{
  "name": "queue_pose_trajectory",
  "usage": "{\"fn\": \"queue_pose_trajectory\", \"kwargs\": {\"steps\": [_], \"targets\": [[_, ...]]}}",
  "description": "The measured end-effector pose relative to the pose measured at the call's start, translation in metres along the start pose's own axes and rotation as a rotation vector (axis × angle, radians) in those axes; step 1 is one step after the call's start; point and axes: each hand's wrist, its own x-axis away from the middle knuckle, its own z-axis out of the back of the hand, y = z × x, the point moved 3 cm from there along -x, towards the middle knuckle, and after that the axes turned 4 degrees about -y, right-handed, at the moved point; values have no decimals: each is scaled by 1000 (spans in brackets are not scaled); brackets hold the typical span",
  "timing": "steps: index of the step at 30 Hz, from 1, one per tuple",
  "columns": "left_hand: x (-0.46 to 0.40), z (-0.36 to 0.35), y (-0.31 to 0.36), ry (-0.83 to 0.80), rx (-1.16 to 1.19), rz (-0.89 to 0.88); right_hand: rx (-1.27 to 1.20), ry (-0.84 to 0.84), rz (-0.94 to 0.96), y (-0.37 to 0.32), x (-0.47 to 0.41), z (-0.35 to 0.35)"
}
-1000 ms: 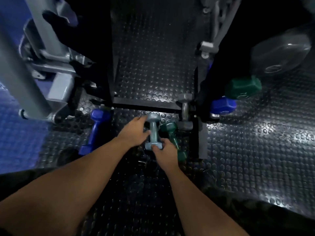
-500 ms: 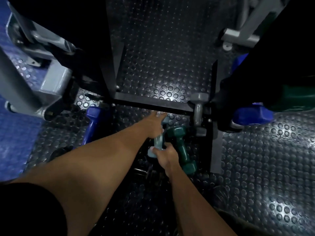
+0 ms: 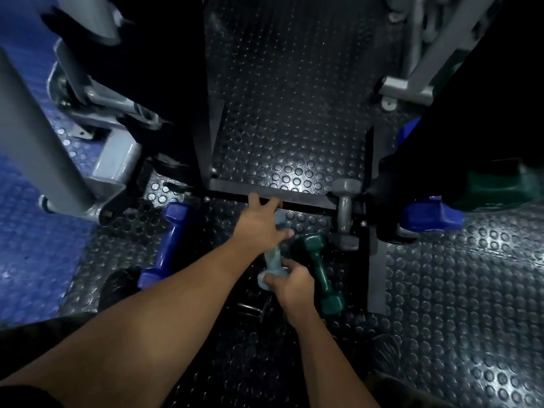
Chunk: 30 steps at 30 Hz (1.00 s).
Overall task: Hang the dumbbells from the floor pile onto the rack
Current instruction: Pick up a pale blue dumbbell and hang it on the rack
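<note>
A light blue dumbbell [image 3: 272, 259] lies on the studded floor among a small pile. My right hand [image 3: 290, 282] grips its near head. My left hand [image 3: 260, 225] lies over its far end with fingers spread, the far head hidden beneath it. A green dumbbell [image 3: 318, 267] lies just right of it, a dark blue dumbbell [image 3: 167, 245] to the left, and a grey dumbbell [image 3: 344, 214] rests against the black rack base [image 3: 265, 194]. On the rack at the right sit a blue dumbbell [image 3: 429, 214] and a green dumbbell [image 3: 497, 189].
A grey machine frame [image 3: 44, 148] stands at the left and another grey frame [image 3: 412, 83] at the upper right. Small dark metal parts [image 3: 250, 310] lie under my forearms. Black studded rubber floor [image 3: 441, 290] spreads to the right.
The view has come closer and lower. My left hand slid from the dumbbell's handle to its far end, fingers spreading. My right hand kept its hold on the near head.
</note>
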Motion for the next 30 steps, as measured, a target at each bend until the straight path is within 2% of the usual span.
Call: {"fn": "queue_pose_trajectory", "kwargs": {"steps": [6,16,23,27,30], "targets": [[52,68,-1,135,-24,49,142,-35,125,-52,54,11],[178,185,8,77,105,-5,567,43,435,-135,186,34],[255,250,7,389,320,-101,808,142,602,-216,280,56],[282,276,12,578,518,-176,964,266,700,-272,325,75],[293,294,15,653,699,-181,1072,340,749,-310,350,81]]}}
